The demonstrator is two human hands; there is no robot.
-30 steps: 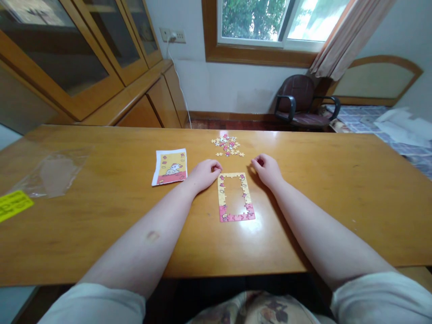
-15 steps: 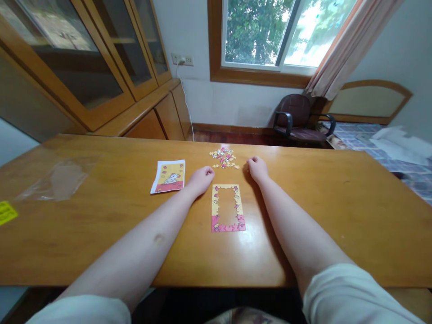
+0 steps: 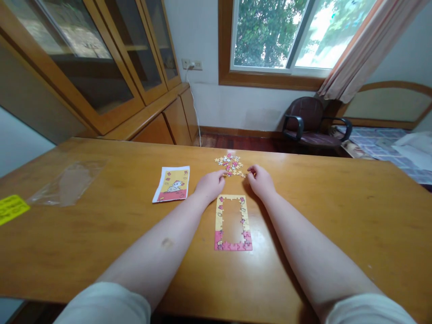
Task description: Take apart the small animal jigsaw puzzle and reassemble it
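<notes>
Loose jigsaw pieces (image 3: 232, 163), yellow, pink and white, lie heaped near the table's far edge. At the heap's lower left is my left hand (image 3: 212, 183), its fingers curled and their tips against the pieces; whatever they pinch is hidden. My right hand (image 3: 261, 180) rests at the heap's right side, finger and thumb slightly apart beside a yellow piece. Below and between both hands lies a joined jigsaw border (image 3: 218, 222), yellow above and pink below, with bare wood inside it. The picture sheet (image 3: 173, 183), showing a white animal on yellow and pink, lies left of my left hand.
A clear plastic bag (image 3: 69, 183) and a bright yellow label (image 3: 12, 209) lie on the table's left part. Beyond the wooden table (image 3: 337, 211) stand a glass-doored cabinet (image 3: 135, 112), an office chair (image 3: 305, 119) and a bed (image 3: 374, 141).
Both hands have moved closer to the loose pieces. My fingers have loosened from fists and reach the heap's edges. The view has shifted a little to the left.
</notes>
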